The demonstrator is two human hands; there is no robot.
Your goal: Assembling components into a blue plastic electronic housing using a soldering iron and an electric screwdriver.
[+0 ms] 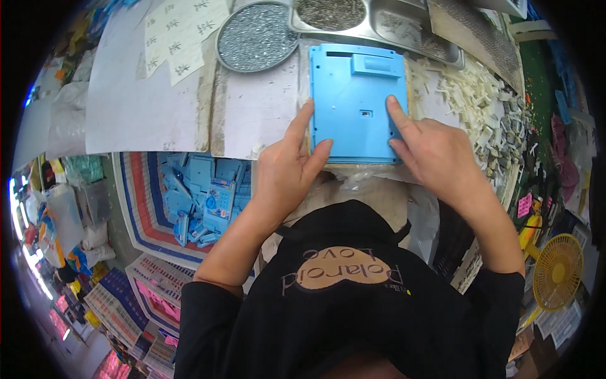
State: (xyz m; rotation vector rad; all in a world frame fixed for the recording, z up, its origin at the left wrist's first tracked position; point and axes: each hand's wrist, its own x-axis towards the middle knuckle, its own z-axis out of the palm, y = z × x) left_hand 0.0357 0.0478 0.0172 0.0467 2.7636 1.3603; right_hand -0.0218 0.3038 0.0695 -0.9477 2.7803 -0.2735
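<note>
A light-blue, flat plastic casing (347, 95) lies on the work table in front of me, with a raised block near its far end and a small rectangular opening lower down. My left hand (285, 167) grips its left side, index finger along the edge and thumb at the near left corner. On the opposite side my right hand (439, 155) holds it, the index fingertip on the top face and the thumb at the right edge. The remaining fingers of both hands are curled and partly hidden.
Beyond the casing stand a round tray of small metal parts (257, 38) and a steel tray (409, 39) of screws. White plastic pieces (476, 104) are heaped on the right. A striped bag (142, 196) at lower left holds blue parts (218, 196). A yellow fan (558, 271) stands far right.
</note>
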